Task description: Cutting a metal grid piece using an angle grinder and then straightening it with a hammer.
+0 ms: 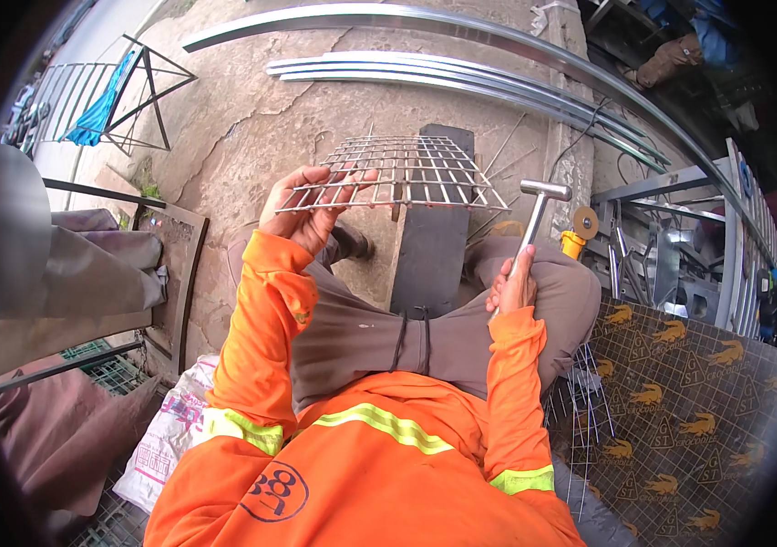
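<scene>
My left hand point(308, 202) grips the left edge of a metal wire grid point(399, 173), thumb and fingers closed about its bars. The grid is held up in front of me, over a dark flat plank point(428, 260) that runs between my knees. In my right hand point(514, 284) is a steel hammer point(535, 219), grasped by its handle with the cylindrical head pointing up. The hammer stands to the right of the grid, apart from it, above my right thigh.
Long metal profiles point(425, 68) lie across the concrete floor ahead. A yellow angle grinder point(573, 242) and a metal frame point(730, 246) are at my right, beside a dark patterned board point(680, 410). More wire mesh point(581, 392) sits by my right hip. A white sack point(165, 438) lies at left.
</scene>
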Demonstrator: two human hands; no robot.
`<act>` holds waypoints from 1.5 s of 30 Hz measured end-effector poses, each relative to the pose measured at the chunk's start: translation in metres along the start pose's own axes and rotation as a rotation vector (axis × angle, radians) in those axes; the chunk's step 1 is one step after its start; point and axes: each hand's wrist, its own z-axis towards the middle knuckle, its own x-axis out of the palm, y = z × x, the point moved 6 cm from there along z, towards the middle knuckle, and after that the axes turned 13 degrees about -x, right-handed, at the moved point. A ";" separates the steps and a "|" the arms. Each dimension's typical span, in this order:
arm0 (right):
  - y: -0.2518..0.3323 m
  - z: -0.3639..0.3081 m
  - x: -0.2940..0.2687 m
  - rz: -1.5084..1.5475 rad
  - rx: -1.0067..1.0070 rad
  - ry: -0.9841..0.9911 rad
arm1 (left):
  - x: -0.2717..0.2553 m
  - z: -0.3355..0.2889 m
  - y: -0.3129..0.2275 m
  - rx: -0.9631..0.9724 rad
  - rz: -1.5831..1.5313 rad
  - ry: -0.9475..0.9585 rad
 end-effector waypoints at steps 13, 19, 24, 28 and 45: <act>0.006 -0.009 0.002 0.044 -0.018 0.001 | -0.005 0.001 0.008 0.083 0.163 -0.242; 0.024 -0.025 -0.004 0.261 -0.137 -0.019 | -0.036 0.045 0.002 0.057 0.513 -0.210; 0.030 -0.027 -0.002 0.144 -0.139 0.000 | -0.126 0.084 0.021 -0.200 0.697 -0.418; 0.029 -0.001 0.032 -0.069 -0.298 0.157 | -0.178 0.099 0.024 -0.187 0.738 -0.609; 0.007 0.075 0.108 -0.775 -0.572 0.117 | -0.229 0.105 0.016 0.033 1.213 -0.978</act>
